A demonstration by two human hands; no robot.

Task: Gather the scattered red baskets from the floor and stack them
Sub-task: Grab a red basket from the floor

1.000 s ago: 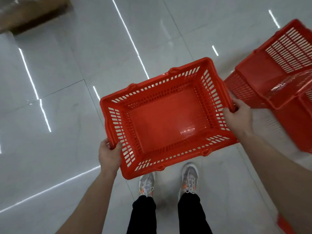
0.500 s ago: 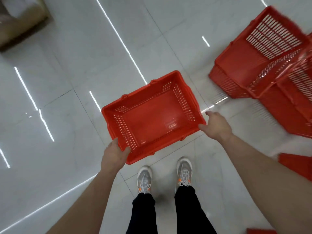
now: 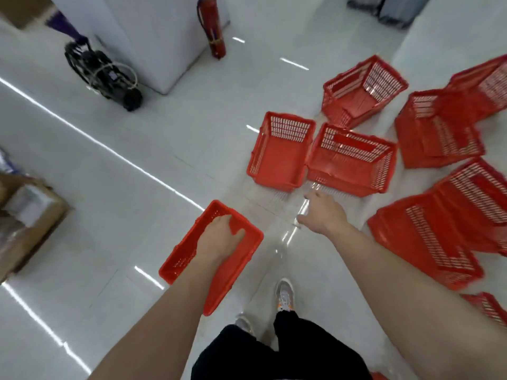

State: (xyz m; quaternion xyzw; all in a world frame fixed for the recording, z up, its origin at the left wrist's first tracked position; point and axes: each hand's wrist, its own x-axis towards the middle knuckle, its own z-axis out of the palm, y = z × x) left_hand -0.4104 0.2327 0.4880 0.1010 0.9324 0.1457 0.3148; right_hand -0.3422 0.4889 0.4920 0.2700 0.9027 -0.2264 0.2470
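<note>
You had one red basket (image 3: pixel 219 252) low on the near side, just ahead of your feet, with your left hand (image 3: pixel 220 237) curled over its rim and the fingers hooked inside. That one-handed hold made sense as a way to keep the basket mouth-up as the base of a stack and leave your other arm free. Whether it rested on the floor (image 3: pixel 137 174) or hung just above it, the view did not settle.

Your right hand (image 3: pixel 319 215) was empty, fingers spread, stretched out to the far right toward the closest pair of baskets. The left one of that pair (image 3: pixel 279 154) sat upright with its mouth open; the one touching its right side (image 3: pixel 351 160) also stood upright. They looked like the natural next pick, being nearest your reach.

Farther right, several more baskets lay tipped and overlapping: one (image 3: pixel 362 89) at the far side, one (image 3: pixel 436 130) beyond it, and a large tilted one (image 3: pixel 439 234) on the near right. A fire extinguisher (image 3: pixel 212 28) stood far off beside a white pillar (image 3: pixel 153 37).
</note>
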